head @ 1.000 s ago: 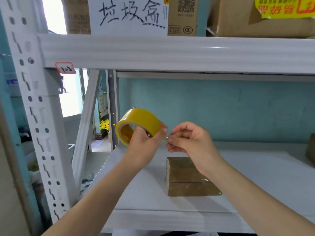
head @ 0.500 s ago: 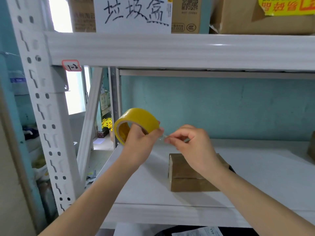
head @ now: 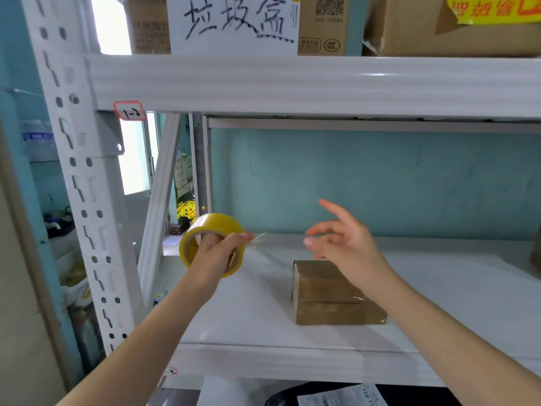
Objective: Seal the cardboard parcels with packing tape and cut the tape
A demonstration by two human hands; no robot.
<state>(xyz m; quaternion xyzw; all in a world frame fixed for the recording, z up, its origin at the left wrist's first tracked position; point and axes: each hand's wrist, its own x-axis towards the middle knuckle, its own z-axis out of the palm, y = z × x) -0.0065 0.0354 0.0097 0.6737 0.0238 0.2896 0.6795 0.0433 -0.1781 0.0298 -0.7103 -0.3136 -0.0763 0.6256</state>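
My left hand (head: 218, 253) grips a yellowish roll of packing tape (head: 205, 230) held in the air over the left part of the white shelf (head: 263, 312). A short clear tape end (head: 259, 238) sticks out to the right of the roll. My right hand (head: 342, 244) hovers to the right of it with fingers spread and holds nothing. A small brown cardboard parcel (head: 330, 300) wrapped in glossy tape lies on the shelf below my right hand; my wrist hides part of its top.
A white shelf beam (head: 292, 83) crosses overhead, with cardboard boxes (head: 439, 24) and a handwritten paper sign (head: 234, 22) above it. A perforated white upright (head: 79, 186) stands at left. Another brown box edge (head: 537, 253) shows at far right. Papers (head: 342, 395) lie below the shelf.
My right hand let go of the tape end, opened its fingers and moved right, away from the roll. The left hand lowered the roll slightly.
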